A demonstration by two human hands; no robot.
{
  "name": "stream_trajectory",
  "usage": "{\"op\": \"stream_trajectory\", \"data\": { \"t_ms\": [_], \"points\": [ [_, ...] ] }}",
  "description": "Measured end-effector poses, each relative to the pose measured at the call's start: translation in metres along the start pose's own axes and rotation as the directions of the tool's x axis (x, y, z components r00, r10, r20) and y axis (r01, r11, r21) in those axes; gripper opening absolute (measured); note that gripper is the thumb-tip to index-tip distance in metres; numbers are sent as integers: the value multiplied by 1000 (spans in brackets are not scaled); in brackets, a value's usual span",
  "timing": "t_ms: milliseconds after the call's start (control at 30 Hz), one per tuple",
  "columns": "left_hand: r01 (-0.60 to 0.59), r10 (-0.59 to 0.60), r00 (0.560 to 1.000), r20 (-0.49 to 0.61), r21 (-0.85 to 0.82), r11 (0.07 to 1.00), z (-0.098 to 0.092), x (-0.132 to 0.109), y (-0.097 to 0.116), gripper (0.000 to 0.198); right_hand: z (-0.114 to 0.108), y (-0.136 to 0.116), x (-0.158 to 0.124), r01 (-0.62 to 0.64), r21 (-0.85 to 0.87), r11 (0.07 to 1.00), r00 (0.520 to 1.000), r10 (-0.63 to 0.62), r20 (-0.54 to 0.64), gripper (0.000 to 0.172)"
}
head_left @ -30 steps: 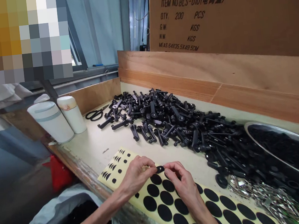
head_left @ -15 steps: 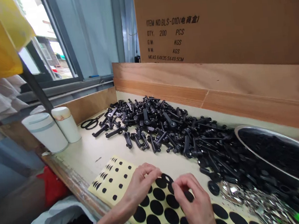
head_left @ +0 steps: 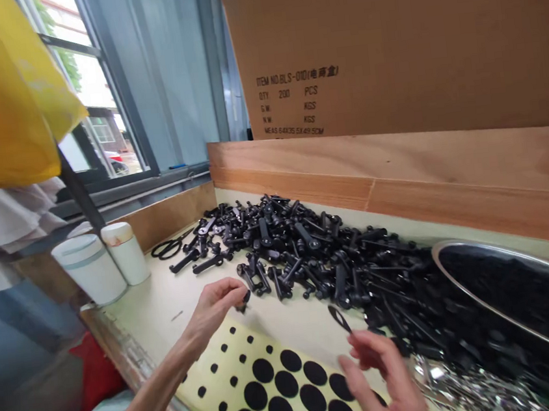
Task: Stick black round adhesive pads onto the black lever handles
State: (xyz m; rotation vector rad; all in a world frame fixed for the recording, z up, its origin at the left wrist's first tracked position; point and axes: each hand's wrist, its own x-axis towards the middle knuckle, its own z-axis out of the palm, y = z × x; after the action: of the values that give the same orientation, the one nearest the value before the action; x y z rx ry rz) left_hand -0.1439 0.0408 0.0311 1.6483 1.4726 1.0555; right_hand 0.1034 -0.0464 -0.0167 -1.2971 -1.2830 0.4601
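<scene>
My left hand is raised above the bench, fingers pinched on a small black piece at its fingertips. My right hand hovers at the lower middle and pinches a round black pad peeled from the sheet, held edge-on. Below both hands lies a yellow backing sheet with rows of black round pads and small dots. A big heap of black plastic lever parts spreads across the bench just beyond my hands.
A steel bowl of black parts stands at the right, with shiny metal clips in front of it. Two white canisters and black scissors sit at the left. A wooden back wall and a cardboard box rise behind.
Both hands have lifted off the sheet. The left rose toward the parts heap with a small piece; the right came up holding a peeled round pad. The camera tilted up.
</scene>
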Motion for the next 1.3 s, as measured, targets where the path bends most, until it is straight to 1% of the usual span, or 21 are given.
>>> {"op": "stream_trajectory", "data": {
  "t_ms": [33, 67, 133, 167, 233, 300, 333, 400, 500, 567, 667, 733, 767, 833, 933, 1000, 1033, 1100, 1167, 1233, 1300],
  "points": [
    [39, -17, 992, 123, -179, 983, 5, -8, 11, 24, 2, 1, -2, -26, 47, 999, 998, 24, 50, 40],
    [108, -17, 968, 249, -356, 928, 12, -14, 21, 22, 5, 2, -3, -46, 88, 995, 995, 37, 97, 54],
    [281, 15, 903, 429, -616, 736, 33, -22, 36, 20, 10, 4, -6, -81, 147, 986, 984, 56, 168, 67],
    [339, 27, 888, 459, -693, 636, 46, -24, 40, 20, 11, 6, -5, -103, 168, 980, 981, 73, 180, 67],
    [397, 19, 888, 460, -786, 473, 74, -26, 43, 21, 10, 11, -2, -140, 210, 967, 979, 103, 178, 66],
    [420, -11, 891, 454, -814, 401, 102, -28, 44, 25, 7, 17, 2, -150, 235, 960, 981, 115, 158, 66],
    [430, -37, 890, 454, -809, 401, 115, -30, 44, 25, 7, 20, 4, -147, 220, 964, 982, 116, 149, 65],
    [432, -99, 894, 437, -781, 451, 134, -34, 46, 21, 7, 24, 5, -139, 144, 980, 986, 123, 116, 59],
    [352, -156, 934, 322, -743, 570, 146, -41, 48, 23, 9, 26, 5, -143, 66, 988, 988, 137, 76, 53],
    [300, -135, 948, 289, -665, 684, 145, -46, 45, 29, 9, 28, 6, -176, 59, 983, 983, 171, 69, 53],
    [192, -37, 935, 354, -415, 889, 136, -58, 32, 41, 7, 33, 10, -257, 54, 965, 966, 255, 44, 54],
    [74, 28, 914, 404, -234, 969, 130, -64, 23, 42, 6, 36, 12, -286, 81, 955, 958, 285, 25, 54],
    [31, 47, 905, 422, -175, 984, 128, -65, 21, 36, 6, 37, 13, -291, 102, 951, 957, 290, 26, 53],
    [40, 32, 898, 438, -154, 987, 125, -62, 19, 19, 5, 35, 13, -293, 141, 946, 956, 291, 29, 50],
    [256, -118, 892, 436, -271, 928, 120, -45, 25, 30, -2, 26, 17, -311, 170, 935, 946, 322, -42, 39],
    [396, -203, 862, 465, -367, 842, 116, -32, 27, 37, -9, 17, 20, -363, 213, 907, 915, 390, -102, 33],
    [437, -212, 848, 486, -412, 800, 115, -27, 26, 38, -13, 13, 22, -403, 249, 880, 895, 437, -95, 32],
    [471, -188, 836, 515, -499, 727, 114, -20, 21, 36, -17, 7, 24, -492, 314, 812, 853, 522, -14, 31],
    [479, -158, 836, 525, -560, 676, 115, -18, 14, 33, -17, 3, 22, -571, 346, 745, 813, 570, 114, 31],
    [482, -139, 837, 530, -593, 645, 117, -19, 8, 31, -14, 2, 19, -619, 339, 708, 783, 586, 207, 31],
    [481, -128, 840, 527, -616, 624, 119, -20, 6, 29, -10, 3, 15, -648, 305, 698, 761, 604, 236, 32]
  ]
}}
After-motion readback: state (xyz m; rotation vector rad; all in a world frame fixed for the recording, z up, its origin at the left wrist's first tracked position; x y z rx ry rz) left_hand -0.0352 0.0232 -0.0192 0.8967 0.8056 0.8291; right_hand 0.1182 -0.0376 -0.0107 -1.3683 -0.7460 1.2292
